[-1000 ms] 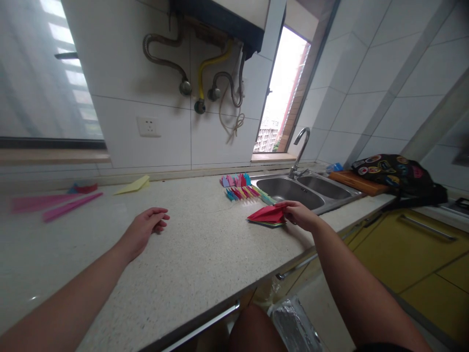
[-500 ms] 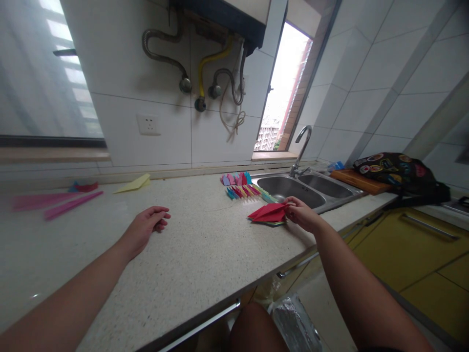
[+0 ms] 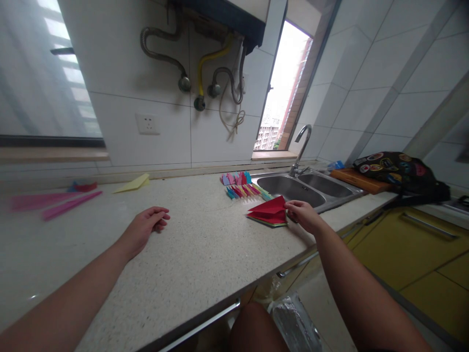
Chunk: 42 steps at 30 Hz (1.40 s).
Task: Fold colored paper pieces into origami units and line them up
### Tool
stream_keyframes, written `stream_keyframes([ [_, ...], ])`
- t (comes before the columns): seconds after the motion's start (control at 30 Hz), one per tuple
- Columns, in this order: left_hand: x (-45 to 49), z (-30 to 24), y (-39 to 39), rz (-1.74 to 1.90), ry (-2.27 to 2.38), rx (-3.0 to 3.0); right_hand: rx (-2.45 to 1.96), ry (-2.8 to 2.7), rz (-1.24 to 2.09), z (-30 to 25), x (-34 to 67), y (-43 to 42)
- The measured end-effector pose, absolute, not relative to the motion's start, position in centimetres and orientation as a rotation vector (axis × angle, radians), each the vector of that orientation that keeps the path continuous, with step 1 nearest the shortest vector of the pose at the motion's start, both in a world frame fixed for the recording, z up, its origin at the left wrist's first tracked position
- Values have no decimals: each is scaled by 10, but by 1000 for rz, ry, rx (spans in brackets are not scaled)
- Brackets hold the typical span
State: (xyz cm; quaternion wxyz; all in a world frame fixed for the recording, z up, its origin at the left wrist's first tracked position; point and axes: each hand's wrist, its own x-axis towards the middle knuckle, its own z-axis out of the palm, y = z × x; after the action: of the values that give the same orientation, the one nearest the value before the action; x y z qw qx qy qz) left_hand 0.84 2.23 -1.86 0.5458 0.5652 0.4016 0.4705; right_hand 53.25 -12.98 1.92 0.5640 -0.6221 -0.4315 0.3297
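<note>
A small stack of coloured paper sheets [image 3: 268, 218] lies on the speckled countertop [image 3: 205, 254] near the sink. Its top red sheet [image 3: 270, 207] is lifted at the right corner. My right hand [image 3: 302, 215] pinches that raised corner with thumb and fingers closed on it. My left hand [image 3: 144, 228] rests on the counter to the left, fingers loosely curled, holding nothing.
Several small folded paper pieces [image 3: 242, 186] sit in rows beside a double steel sink [image 3: 300, 188] with a tap. A yellow folded paper [image 3: 134, 184] and pink paper strips [image 3: 54, 204] lie far left. A black bag [image 3: 399, 177] and wooden board [image 3: 357, 181] lie right.
My right hand has raised the red sheet's corner higher off the stack. My left hand has stayed in place.
</note>
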Motion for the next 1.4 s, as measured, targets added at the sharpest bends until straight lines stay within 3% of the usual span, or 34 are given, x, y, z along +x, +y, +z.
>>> stream_keyframes([
  [0.97,9,-21,24,1123,943,1329,-1526,-1091,659,42,516,-145],
  [1.4,9,-19,23,1111,941,1327,-1562,-1066,637,15,537,-137],
])
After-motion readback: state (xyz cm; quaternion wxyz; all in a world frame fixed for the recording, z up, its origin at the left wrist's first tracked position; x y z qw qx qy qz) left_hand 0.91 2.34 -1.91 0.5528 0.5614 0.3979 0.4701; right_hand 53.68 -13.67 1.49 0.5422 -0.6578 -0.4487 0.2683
